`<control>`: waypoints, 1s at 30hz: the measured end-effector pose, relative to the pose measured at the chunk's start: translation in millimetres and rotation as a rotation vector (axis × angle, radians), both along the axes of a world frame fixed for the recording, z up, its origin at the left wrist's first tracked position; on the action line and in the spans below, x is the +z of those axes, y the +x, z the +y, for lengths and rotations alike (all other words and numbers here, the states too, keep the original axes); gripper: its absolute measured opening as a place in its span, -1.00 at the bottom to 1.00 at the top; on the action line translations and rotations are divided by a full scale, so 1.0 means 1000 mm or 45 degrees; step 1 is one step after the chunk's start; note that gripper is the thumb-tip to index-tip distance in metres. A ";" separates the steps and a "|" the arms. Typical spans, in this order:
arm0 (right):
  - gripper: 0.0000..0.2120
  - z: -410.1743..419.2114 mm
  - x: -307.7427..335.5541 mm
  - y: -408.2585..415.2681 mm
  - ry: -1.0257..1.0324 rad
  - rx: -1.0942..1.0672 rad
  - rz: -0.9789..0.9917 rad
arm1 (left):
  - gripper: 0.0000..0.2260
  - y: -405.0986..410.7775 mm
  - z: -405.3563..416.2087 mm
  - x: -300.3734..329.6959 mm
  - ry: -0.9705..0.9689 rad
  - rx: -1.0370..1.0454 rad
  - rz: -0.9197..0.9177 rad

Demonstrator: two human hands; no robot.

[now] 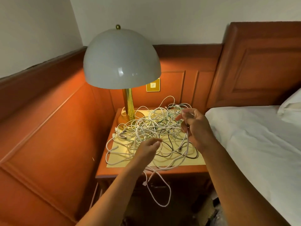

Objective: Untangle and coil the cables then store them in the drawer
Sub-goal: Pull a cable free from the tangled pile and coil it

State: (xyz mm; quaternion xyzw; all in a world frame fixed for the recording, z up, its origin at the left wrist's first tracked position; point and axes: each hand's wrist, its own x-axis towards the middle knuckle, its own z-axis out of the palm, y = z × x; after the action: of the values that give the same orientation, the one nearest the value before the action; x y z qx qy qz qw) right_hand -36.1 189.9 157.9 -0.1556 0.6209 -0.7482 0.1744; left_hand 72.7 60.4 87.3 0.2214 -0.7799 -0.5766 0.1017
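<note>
From the head view, the tangled cables (151,128) lie on the nightstand (179,170) in front of the lamp (122,59). The right hand (195,128) pinches a white cable (187,144); the left hand (150,148) hovers slack. Best drawn out slowly, freeing loops.

Two bare forearms reach in from the bottom edge, each ending in a bare hand: the left hand (149,148) and the right hand (196,128). No sleeve shows on either arm up to the frame edge. Whether the wrists or fingers carry anything cannot be told.
</note>
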 end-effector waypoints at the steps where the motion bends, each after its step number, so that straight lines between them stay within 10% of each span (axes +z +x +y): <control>1: -0.85 0.000 -0.005 0.009 0.009 0.023 0.022 | -0.77 -0.001 0.001 0.008 0.195 0.024 0.045; 11: -0.82 0.003 -0.073 0.093 0.037 0.140 0.004 | -0.74 -0.004 0.001 0.052 1.019 0.114 0.167; 30: -0.64 0.009 -0.110 0.085 0.365 0.537 -0.078 | -0.73 0.024 -0.006 0.058 1.013 0.038 0.309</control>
State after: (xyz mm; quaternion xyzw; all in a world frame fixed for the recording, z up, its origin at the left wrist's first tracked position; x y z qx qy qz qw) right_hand 49.2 198.9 47.7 -0.2326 0.6686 -0.6041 0.3658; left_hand 97.0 54.3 144.9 0.1851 -0.4754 -0.8533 0.1078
